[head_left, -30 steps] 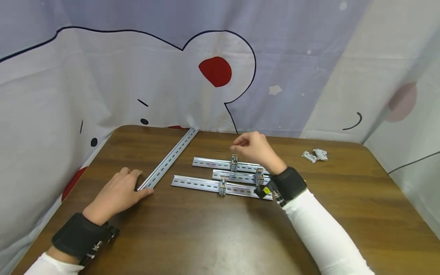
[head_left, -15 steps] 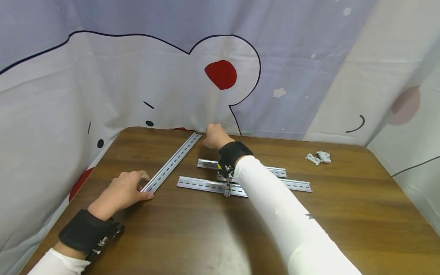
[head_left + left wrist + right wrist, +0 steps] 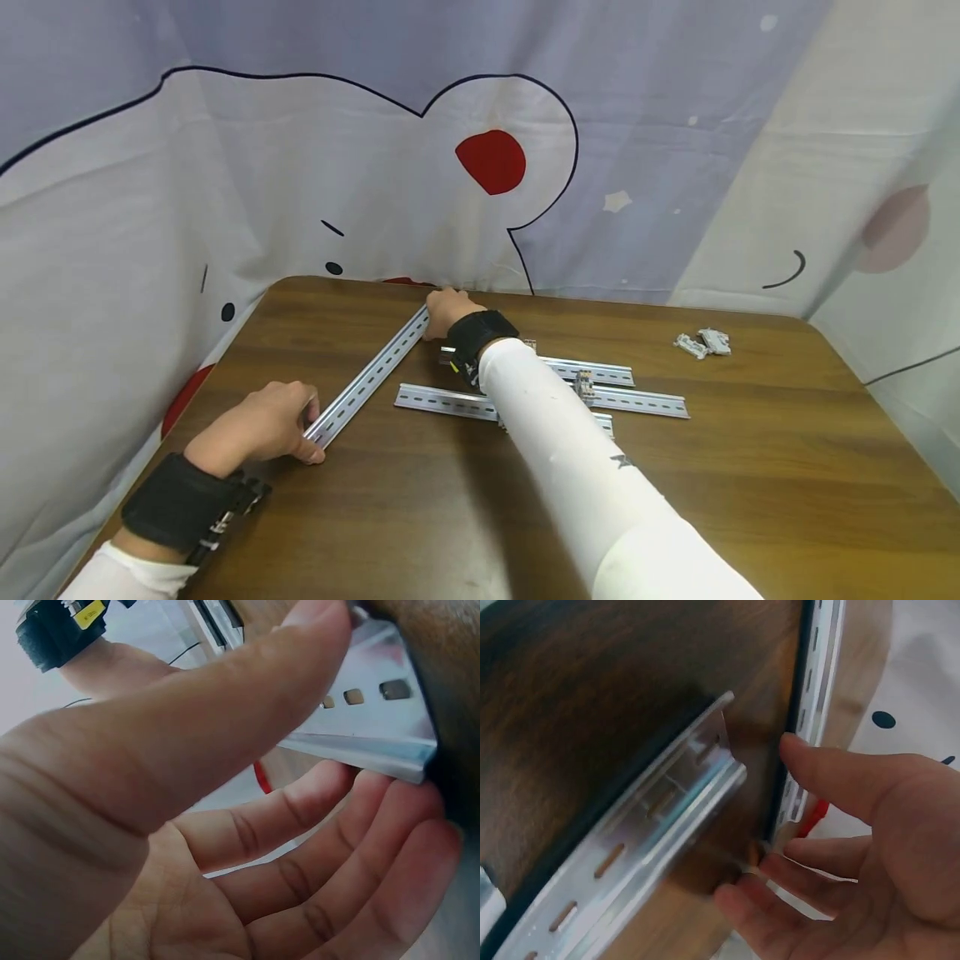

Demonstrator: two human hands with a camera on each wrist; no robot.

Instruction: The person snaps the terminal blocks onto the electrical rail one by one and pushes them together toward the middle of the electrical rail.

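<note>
A long slotted DIN rail (image 3: 367,390) lies slantwise on the left part of the table. My left hand (image 3: 258,425) pinches its near end, the thumb on one side and the fingers on the other in the left wrist view. At the far end, my right hand (image 3: 448,312) holds the rail, its thumb against one edge and its fingers curled about the tip in the right wrist view. Three shorter DIN rails lie right of it: a back one (image 3: 592,371), a middle one (image 3: 641,402) and a front one (image 3: 442,400), partly hidden by the right arm.
A terminal block (image 3: 584,386) is seated on the middle short rail. Two loose pale grey pieces (image 3: 691,346) lie at the back right of the wooden table (image 3: 780,467). A printed curtain (image 3: 337,175) hangs directly behind the table's back edge.
My right hand has moved from above the short rails leftward to the far end of the long rail. The long rail has shifted slightly toward me, with my left hand on its near end.
</note>
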